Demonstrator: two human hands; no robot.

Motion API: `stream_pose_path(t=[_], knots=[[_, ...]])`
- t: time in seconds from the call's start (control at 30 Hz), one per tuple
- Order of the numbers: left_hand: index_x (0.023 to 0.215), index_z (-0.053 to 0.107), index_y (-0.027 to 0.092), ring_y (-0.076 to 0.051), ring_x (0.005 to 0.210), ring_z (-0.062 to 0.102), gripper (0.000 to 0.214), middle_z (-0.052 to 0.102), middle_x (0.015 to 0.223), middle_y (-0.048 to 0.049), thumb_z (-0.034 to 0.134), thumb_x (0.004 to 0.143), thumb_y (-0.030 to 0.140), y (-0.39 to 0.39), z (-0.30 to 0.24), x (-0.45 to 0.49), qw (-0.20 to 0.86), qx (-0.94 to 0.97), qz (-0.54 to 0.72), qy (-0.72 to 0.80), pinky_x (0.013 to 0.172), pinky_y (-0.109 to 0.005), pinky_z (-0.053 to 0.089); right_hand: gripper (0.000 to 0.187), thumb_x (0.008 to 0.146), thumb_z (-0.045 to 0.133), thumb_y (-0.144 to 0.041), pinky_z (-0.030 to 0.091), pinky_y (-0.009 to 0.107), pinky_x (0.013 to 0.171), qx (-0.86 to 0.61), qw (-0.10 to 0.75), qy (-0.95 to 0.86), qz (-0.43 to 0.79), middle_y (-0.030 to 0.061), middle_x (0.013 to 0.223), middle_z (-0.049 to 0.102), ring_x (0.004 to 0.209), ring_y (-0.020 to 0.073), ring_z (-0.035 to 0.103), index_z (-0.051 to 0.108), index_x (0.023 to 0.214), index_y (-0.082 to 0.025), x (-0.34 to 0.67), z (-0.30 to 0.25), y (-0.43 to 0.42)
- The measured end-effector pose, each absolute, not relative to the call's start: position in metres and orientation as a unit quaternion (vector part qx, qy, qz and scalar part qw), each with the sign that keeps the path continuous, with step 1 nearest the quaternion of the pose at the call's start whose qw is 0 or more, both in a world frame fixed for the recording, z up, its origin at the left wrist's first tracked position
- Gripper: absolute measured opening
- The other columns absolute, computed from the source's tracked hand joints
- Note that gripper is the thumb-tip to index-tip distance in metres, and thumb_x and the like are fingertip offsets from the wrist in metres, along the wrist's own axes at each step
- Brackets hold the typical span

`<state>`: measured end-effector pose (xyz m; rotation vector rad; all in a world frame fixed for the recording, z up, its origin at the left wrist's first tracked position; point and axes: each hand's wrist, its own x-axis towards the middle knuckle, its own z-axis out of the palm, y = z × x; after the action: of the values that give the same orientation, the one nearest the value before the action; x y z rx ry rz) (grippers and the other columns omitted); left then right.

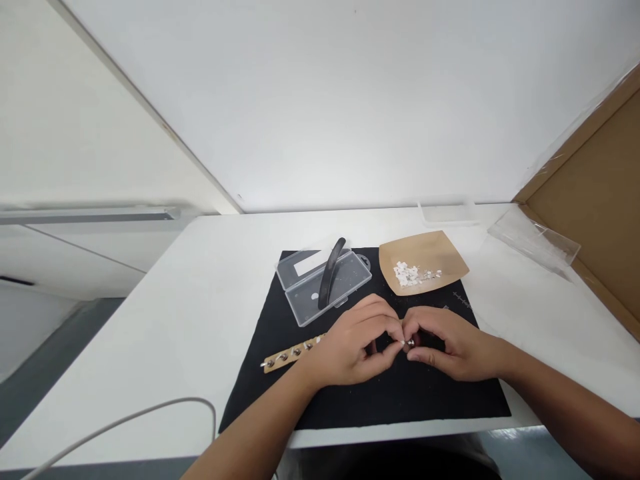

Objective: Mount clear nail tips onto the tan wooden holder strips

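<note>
Both hands meet over the black mat [370, 407], fingertips nearly touching. My left hand [357, 340] is closed in a pinch on a tiny white piece [403, 343]. Against it, my right hand [447, 343] grips a small shiny metal piece [411, 343] between thumb and fingers. Partly under my left hand runs a light wooden strip [290, 353], carrying a row of small metal fittings with white slips sticking out. My left hand hides the strip's middle.
Behind my left hand lies an open clear plastic case [300, 310] with a black curved file [327, 277] across it. A brown paper tray [435, 247] holds many white bits [407, 273]. Clear plastic pieces [535, 240] and a cardboard box [590, 187] stand right; a cable [150, 407] loops left.
</note>
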<state>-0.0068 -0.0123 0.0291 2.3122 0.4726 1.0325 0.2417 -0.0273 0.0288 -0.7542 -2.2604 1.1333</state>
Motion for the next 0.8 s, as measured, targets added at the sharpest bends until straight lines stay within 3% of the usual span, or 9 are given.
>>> stream_pose_path(t=[0.1,0.23,0.4,0.57,0.67,0.8], knots=[[0.104,0.070,0.019,-0.020,0.089,0.064,0.009,0.071,0.093,-0.0093,0.068,0.096,0.013,-0.014,0.027,-0.007,0.304,0.842,0.396,0.203,0.070,-0.029,0.058,0.006,0.110,0.060,-0.027,0.048,0.030,0.083,-0.267,0.263,-0.859,0.350,0.0020,0.098,0.068,0.089,0.0161,0.061,0.060,0.106,-0.023,0.241,0.024,-0.026],[0.103,0.072,0.018,-0.019,0.090,0.064,0.008,0.071,0.093,-0.0097,0.070,0.097,0.014,-0.014,0.022,-0.007,0.336,0.811,0.419,0.232,0.052,-0.018,0.051,0.015,0.113,0.051,-0.027,0.047,0.031,0.081,-0.258,0.301,-0.874,0.283,0.0024,0.093,0.068,0.086,0.0172,0.059,0.060,0.102,-0.022,0.239,0.020,-0.026],[0.108,0.078,0.018,-0.020,0.096,0.069,0.014,0.074,0.092,-0.0087,0.079,0.095,0.013,-0.011,0.018,-0.006,0.271,0.810,0.470,0.223,0.056,-0.019,0.057,0.026,0.115,0.043,-0.028,0.044,0.030,0.077,-0.280,0.300,-0.857,0.311,0.0008,0.085,0.062,0.079,0.0162,0.056,0.058,0.094,-0.022,0.238,0.021,-0.027],[0.116,0.077,0.019,-0.019,0.096,0.070,0.027,0.075,0.098,-0.0098,0.083,0.091,0.011,-0.010,0.020,-0.007,0.251,0.808,0.491,0.209,0.046,-0.013,0.051,0.038,0.117,0.036,-0.031,0.044,0.029,0.075,-0.294,0.302,-0.817,0.392,-0.0001,0.080,0.061,0.074,0.0144,0.056,0.057,0.087,-0.021,0.236,0.024,-0.028],[0.120,0.076,0.019,-0.019,0.095,0.071,0.031,0.075,0.099,-0.0093,0.082,0.091,0.010,-0.010,0.022,-0.006,0.236,0.822,0.485,0.183,0.053,-0.016,0.057,0.043,0.118,0.035,-0.034,0.044,0.027,0.072,-0.302,0.290,-0.790,0.447,-0.0010,0.078,0.061,0.071,0.0129,0.056,0.058,0.083,-0.021,0.236,0.028,-0.029],[0.121,0.076,0.019,-0.018,0.091,0.074,0.030,0.077,0.097,-0.0082,0.076,0.094,0.005,-0.010,0.021,-0.004,0.220,0.834,0.480,0.158,0.080,-0.033,0.066,0.047,0.118,0.034,-0.037,0.044,0.027,0.070,-0.299,0.272,-0.774,0.488,-0.0017,0.075,0.060,0.067,0.0122,0.055,0.056,0.081,-0.021,0.235,0.032,-0.030]])
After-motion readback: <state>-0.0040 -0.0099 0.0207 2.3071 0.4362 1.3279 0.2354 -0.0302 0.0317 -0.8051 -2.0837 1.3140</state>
